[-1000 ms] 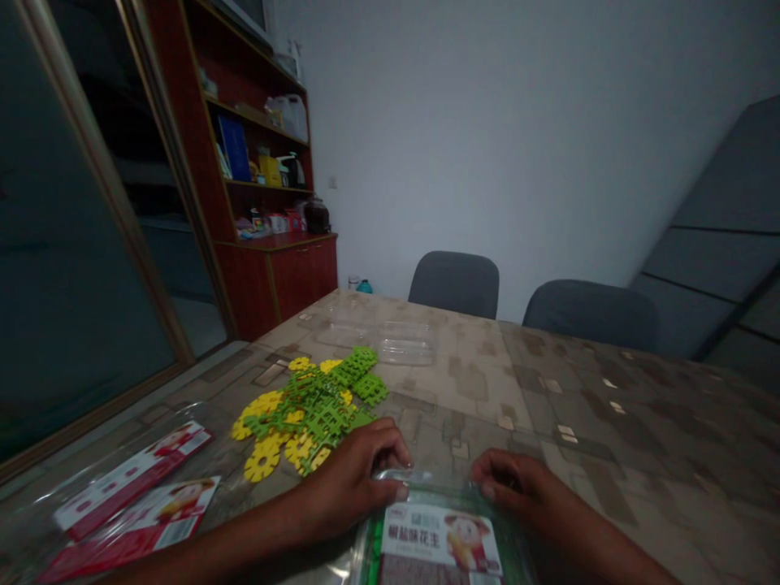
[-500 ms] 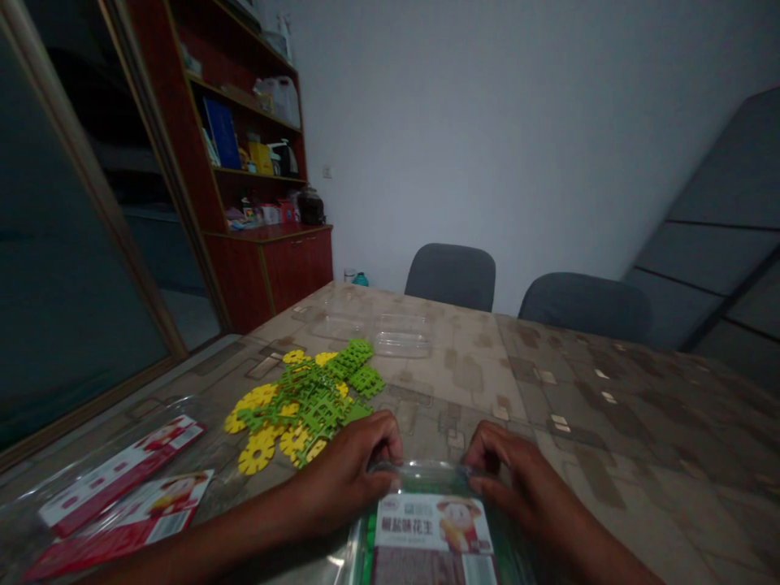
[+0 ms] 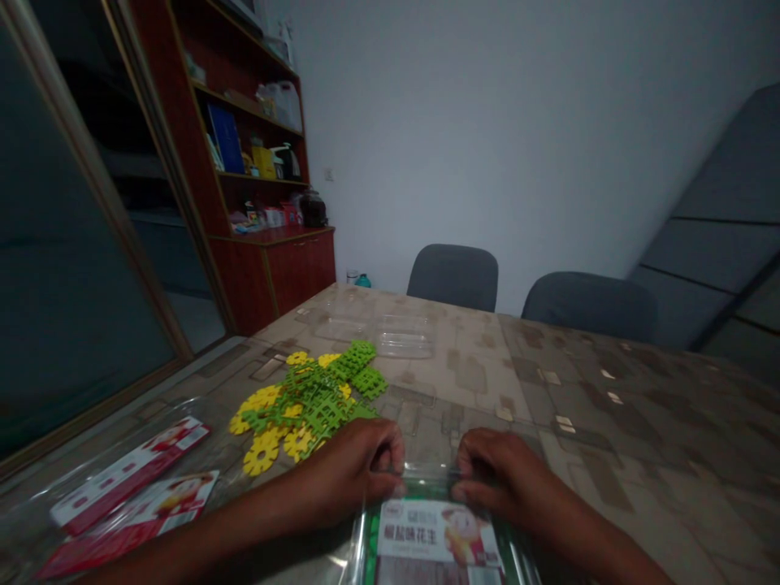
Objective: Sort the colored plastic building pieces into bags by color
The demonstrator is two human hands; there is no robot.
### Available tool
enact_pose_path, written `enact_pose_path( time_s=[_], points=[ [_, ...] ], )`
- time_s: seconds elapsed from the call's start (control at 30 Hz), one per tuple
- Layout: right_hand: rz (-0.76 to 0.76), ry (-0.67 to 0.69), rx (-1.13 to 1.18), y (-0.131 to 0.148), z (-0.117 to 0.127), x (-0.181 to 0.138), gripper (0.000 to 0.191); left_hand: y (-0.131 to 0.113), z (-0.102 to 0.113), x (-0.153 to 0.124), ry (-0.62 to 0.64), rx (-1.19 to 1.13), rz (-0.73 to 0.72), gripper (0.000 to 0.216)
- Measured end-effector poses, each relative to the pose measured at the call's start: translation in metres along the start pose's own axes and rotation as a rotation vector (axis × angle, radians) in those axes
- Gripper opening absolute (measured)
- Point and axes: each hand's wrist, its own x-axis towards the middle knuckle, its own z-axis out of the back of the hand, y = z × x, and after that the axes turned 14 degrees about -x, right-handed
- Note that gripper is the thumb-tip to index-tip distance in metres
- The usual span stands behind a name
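Observation:
A clear plastic box [image 3: 435,540] with a white and red label lies at the near edge of the table, with green pieces showing inside. My left hand [image 3: 359,471] has its fingers curled over the box's far left rim. My right hand [image 3: 496,479] pinches the far right rim in the same way. Just left of my left hand lies a pile of green and yellow plastic interlocking pieces [image 3: 308,402].
Two flat clear lids with red and white labels [image 3: 131,491] lie at the near left. A clear plastic box [image 3: 402,337] stands farther back on the patterned table [image 3: 609,422]. Two grey chairs [image 3: 454,276] stand behind it, and a red-brown shelf cabinet [image 3: 262,187] at the left.
Both hands have drawn a little closer together on the box's far rim, and their fingers have curled tighter. The view has shifted slightly.

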Motion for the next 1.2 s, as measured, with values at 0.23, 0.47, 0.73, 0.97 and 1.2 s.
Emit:
enact_pose_path(
  time_s=[0.23, 0.47, 0.73, 0.97, 1.2],
  points=[
    [0.023, -0.027, -0.048, 0.007, -0.011, 0.008, 0.008, -0.002, -0.003, 0.003, -0.056, 0.09, -0.072, 0.012],
    [-0.005, 0.014, -0.25, 0.011, -0.008, 0.004, 0.01, -0.008, -0.005, -0.001, -0.043, 0.181, -0.147, 0.013],
    [-0.049, 0.08, -0.302, 0.018, 0.004, 0.002, 0.013, -0.011, -0.003, -0.001, 0.003, 0.317, -0.2, 0.015],
    [-0.093, 0.06, -0.286, 0.023, 0.01, -0.002, 0.017, -0.023, -0.002, 0.002, 0.028, 0.368, -0.229, 0.017],
    [-0.094, 0.022, -0.287, 0.021, 0.007, -0.004, 0.016, -0.028, 0.002, 0.004, 0.08, 0.362, -0.163, 0.014]
  ],
)
